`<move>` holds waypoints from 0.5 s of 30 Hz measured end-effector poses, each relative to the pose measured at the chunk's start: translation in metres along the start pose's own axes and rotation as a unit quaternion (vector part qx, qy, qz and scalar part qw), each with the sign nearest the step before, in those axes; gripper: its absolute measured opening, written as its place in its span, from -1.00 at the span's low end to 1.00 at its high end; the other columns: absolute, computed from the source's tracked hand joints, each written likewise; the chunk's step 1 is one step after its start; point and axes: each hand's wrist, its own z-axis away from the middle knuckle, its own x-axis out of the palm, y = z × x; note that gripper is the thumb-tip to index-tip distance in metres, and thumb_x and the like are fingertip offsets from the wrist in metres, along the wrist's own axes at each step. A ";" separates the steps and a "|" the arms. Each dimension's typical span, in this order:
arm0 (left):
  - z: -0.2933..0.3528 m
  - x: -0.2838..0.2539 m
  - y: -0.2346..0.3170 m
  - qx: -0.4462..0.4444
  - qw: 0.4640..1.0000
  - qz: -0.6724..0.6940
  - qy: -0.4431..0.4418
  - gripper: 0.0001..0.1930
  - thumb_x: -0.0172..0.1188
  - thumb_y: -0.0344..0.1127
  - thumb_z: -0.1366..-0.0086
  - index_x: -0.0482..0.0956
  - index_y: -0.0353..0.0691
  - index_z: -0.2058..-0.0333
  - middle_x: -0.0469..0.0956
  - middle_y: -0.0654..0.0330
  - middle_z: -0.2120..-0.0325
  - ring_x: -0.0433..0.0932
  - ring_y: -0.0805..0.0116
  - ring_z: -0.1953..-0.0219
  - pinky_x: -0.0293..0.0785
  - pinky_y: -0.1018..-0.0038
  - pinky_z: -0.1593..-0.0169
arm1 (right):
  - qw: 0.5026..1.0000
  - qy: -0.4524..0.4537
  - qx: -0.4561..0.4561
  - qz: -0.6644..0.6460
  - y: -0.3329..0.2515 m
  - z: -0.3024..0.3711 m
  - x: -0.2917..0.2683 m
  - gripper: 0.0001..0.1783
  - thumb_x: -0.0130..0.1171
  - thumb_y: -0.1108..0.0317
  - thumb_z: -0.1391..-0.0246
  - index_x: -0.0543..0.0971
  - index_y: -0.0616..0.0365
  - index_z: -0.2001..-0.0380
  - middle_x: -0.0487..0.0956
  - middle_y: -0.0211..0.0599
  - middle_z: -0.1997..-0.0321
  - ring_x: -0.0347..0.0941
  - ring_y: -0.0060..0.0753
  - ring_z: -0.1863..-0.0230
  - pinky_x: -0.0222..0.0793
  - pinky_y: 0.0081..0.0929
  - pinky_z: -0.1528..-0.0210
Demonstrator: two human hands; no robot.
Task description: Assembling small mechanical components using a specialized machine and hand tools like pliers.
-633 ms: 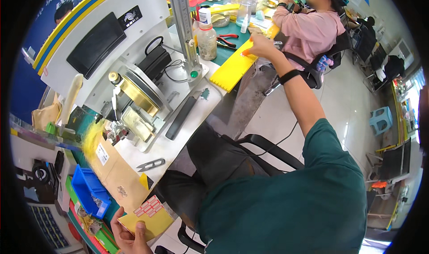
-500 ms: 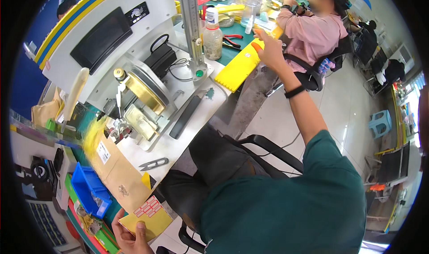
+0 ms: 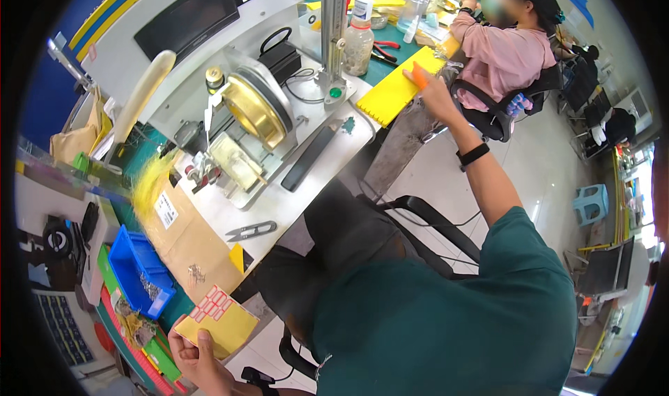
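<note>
My left hand, at the lower left, is closed with the thumb on top of a yellow card that bears red-outlined white labels. Off to the upper right, my right hand reaches over the edge of a long yellow board with small notches at its near end. Its fingers are partly stretched out, and an orange cover shows on one fingertip. I see nothing held in it. Beside the card lies a brown paper envelope with a small heap of metal bits on it.
A bench machine with a brass wheel stands on the white worktop. Near it lie thread snips and a dark bar. A blue bin sits at left; yellow fibres touch the envelope. A co-worker sits beyond.
The view has shifted, so the machine sits further right. My right hand has moved back along the yellow board, its fingers less extended. My left hand still holds the yellow card, now tilted differently.
</note>
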 end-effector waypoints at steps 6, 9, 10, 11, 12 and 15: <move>0.002 -0.040 -0.020 -0.022 0.992 0.110 -0.055 -0.52 0.35 -0.54 -0.31 0.45 -0.39 -0.18 0.61 0.09 0.00 0.61 0.33 -0.05 0.53 0.45 -0.12 | 0.982 0.182 0.045 -0.004 -0.043 -0.016 0.002 -0.18 0.26 -0.15 -0.33 0.44 0.41 -0.30 0.65 0.14 -0.20 0.60 0.07 -0.23 0.44 -0.23 -0.28; 0.013 -0.055 -0.032 -0.027 0.992 0.120 -0.015 -0.58 0.24 -0.50 -0.44 0.40 -0.43 -0.22 0.64 0.05 0.01 0.62 0.34 -0.07 0.49 0.42 -0.19 | 0.950 0.245 -0.126 -0.146 -0.186 0.056 0.016 -0.49 0.45 0.21 -0.23 0.59 0.25 -0.13 0.77 -0.16 -0.03 0.68 -0.19 -0.10 0.47 -0.31 -0.22; 0.017 -0.054 -0.032 -0.034 0.991 0.130 -0.007 -0.59 0.24 -0.51 -0.44 0.42 -0.42 -0.20 0.65 0.07 0.02 0.62 0.36 -0.06 0.50 0.43 -0.17 | 0.954 0.196 -0.140 -0.180 -0.224 0.084 0.027 -0.55 0.52 0.28 -0.14 0.64 0.21 -0.04 0.76 -0.19 0.00 0.67 -0.17 -0.06 0.48 -0.32 -0.19; 0.018 -0.052 -0.030 -0.039 0.990 0.138 0.000 -0.60 0.25 -0.52 -0.43 0.43 -0.41 -0.19 0.65 0.09 0.03 0.63 0.39 -0.05 0.51 0.45 -0.16 | 0.931 0.181 -0.289 -0.127 -0.248 0.104 0.037 -0.58 0.53 0.30 -0.09 0.66 0.19 0.02 0.73 -0.20 0.10 0.65 -0.08 0.09 0.50 -0.27 -0.04; 0.017 -0.051 -0.029 -0.057 0.990 0.131 -0.009 -0.61 0.26 -0.52 -0.42 0.45 -0.40 -0.17 0.66 0.11 0.04 0.64 0.40 -0.02 0.53 0.47 -0.13 | 0.910 0.087 -0.383 -0.134 -0.281 0.125 0.038 -0.55 0.55 0.27 -0.04 0.66 0.18 0.04 0.66 -0.22 0.21 0.57 -0.04 0.19 0.44 -0.18 0.07; 0.015 -0.038 -0.026 -0.081 0.991 0.105 -0.014 -0.68 0.29 -0.52 -0.40 0.51 -0.38 -0.10 0.70 0.13 0.07 0.69 0.45 0.10 0.60 0.52 0.00 | 0.839 -0.092 -0.509 -0.170 -0.345 0.178 0.078 -0.42 0.56 0.13 0.12 0.62 0.17 0.05 0.49 -0.32 0.26 0.45 -0.19 0.14 0.28 -0.14 -0.02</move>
